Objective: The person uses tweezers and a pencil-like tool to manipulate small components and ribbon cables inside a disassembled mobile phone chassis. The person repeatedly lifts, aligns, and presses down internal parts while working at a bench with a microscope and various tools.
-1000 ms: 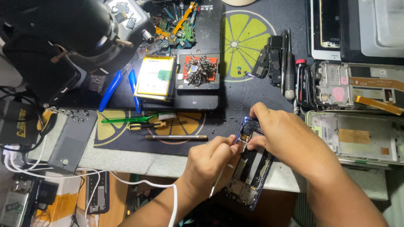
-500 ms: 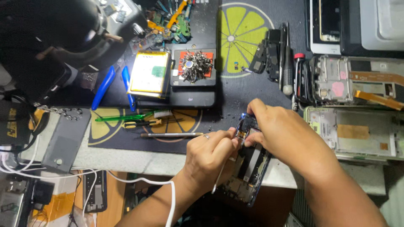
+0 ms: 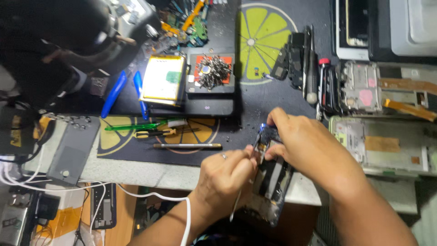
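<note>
- Left hand [image 3: 227, 175] pinches a thin metal tool [image 3: 237, 200] against the opened phone [image 3: 272, 175];
- right hand [image 3: 302, 146] grips the phone's upper end, at the tabletop [image 3: 150, 166] front edge, near a screw tray [image 3: 210, 73].

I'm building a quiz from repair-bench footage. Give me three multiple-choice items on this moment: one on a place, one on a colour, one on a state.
1. Where does the pile of small screws lie?
A. on the orange-topped block
B. on the floor
C. inside the opened phone

2. What colour are the tweezers left of the flat battery?
A. red
B. blue
C. white

3. How is the opened phone held?
A. lying alone on the mat
B. between both hands
C. in one hand only

Key: 1 A, the screws sit on the orange pad; 2 B, both prongs are blue; 3 B, the left hand and the right hand both grip it.
</note>
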